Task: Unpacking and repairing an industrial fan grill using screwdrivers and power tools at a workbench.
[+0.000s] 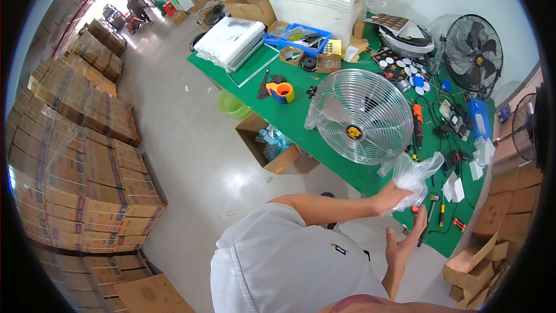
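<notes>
Clutching bunched clear plastic (414, 175), the left grip (390, 198) sits beside the silver fan (354, 132) lying on the green table (289, 117); the right grip (404, 245), spread wide, seems to hold nothing. The fan's front cage (387, 99) looks fitted, while the plastic is gathered, not covering it. Tools (442, 215) crowd the table; stacked cartons (95, 182) line the grey floor (197, 139).

You have a crumpled, translucent plastic bag (421, 169) bunched in your left grip (392, 198), its loose folds puffed upward beside the round wire-grilled fan (364, 117).
</notes>
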{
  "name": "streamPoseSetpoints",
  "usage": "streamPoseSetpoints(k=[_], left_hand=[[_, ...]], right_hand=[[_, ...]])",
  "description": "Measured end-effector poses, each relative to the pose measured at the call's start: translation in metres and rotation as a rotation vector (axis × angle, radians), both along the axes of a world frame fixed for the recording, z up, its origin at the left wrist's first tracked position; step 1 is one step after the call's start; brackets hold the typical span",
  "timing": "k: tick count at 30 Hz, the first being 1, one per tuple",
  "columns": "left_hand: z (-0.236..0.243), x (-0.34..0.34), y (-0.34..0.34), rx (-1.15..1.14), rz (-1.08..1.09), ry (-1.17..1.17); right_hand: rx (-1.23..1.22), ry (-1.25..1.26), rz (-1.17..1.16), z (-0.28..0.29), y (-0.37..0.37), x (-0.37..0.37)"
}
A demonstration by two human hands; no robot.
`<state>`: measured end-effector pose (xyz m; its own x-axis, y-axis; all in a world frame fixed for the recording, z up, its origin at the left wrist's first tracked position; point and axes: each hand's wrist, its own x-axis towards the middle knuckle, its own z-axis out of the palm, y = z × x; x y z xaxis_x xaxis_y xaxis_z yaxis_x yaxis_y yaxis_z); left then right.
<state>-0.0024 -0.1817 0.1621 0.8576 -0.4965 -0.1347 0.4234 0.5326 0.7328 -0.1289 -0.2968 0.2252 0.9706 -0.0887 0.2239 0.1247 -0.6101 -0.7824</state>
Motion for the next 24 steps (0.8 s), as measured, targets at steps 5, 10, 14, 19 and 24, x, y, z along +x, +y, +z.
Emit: streamPoseSetpoints(k=[5, 10, 14, 19, 24], left_hand=[[0.044, -0.068, -0.089, 0.018, -0.238, 0.104], [0.022, -0.200, -0.196, -0.112, -0.786, 0.116], [0.011, -0.242, -0.234, 0.059, -1.254, 0.005], [0.026, -0.295, -0.314, 0.191, -1.518, 0.330], [-0.007, -0.299, -0.382, 0.313, -1.554, 0.116]], right_hand=[[-0.132, -0.167, -0.214, -0.018, -0.059, -0.082], [-0.211, -0.294, -0.396, -0.029, -0.150, -0.185], [-0.196, -0.280, -0.475, -0.026, -0.209, -0.265], [-0.025, -0.156, -0.917, -0.047, -0.266, -0.336], [0.043, -0.054, -1.122, -0.050, -0.320, -0.360]])
